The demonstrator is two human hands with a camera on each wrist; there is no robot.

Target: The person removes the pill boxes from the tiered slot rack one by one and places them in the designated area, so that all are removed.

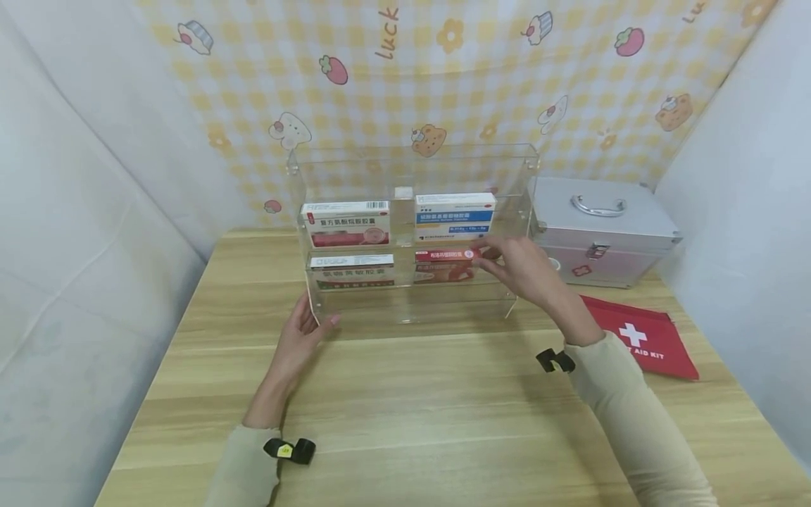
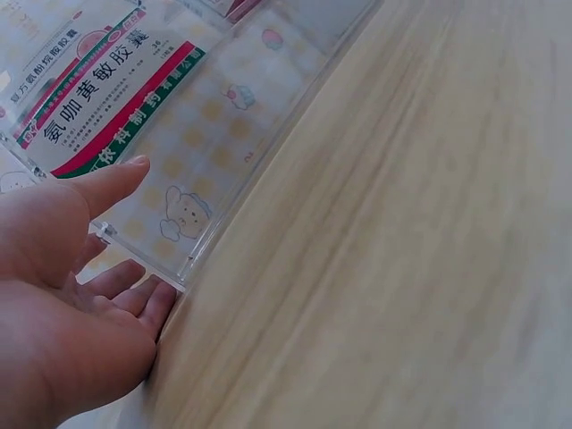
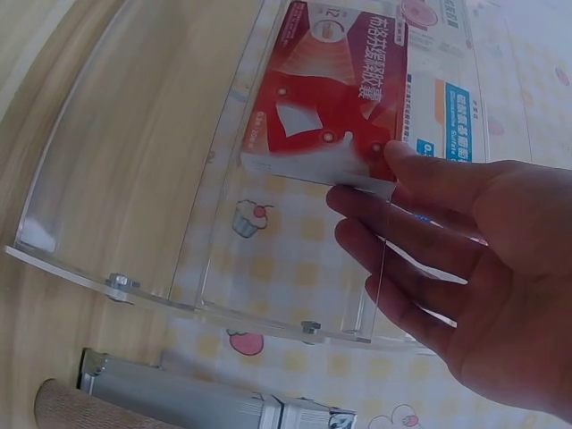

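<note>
A clear acrylic rack (image 1: 405, 310) with stepped shelves stands on the table. My right hand (image 1: 522, 267) pinches the right end of a red medicine box (image 1: 443, 255) on the rack's lower tier. In the right wrist view, the thumb presses its front near the corner, with the fingers (image 3: 402, 241) behind the end. My left hand (image 1: 300, 338) holds the rack's lower left side, thumb in front and fingers (image 2: 147, 299) around the side edge. Just above that thumb sits a white medicine box (image 2: 112, 98) with a green and red stripe.
On the upper tier are a white-and-red medicine box (image 1: 348, 225) and a blue-and-white one (image 1: 454, 217). To the right stand a silver metal case (image 1: 602, 232) and a red first aid pouch (image 1: 659, 341). A yellow checked cloth (image 1: 380, 105) hangs behind the rack.
</note>
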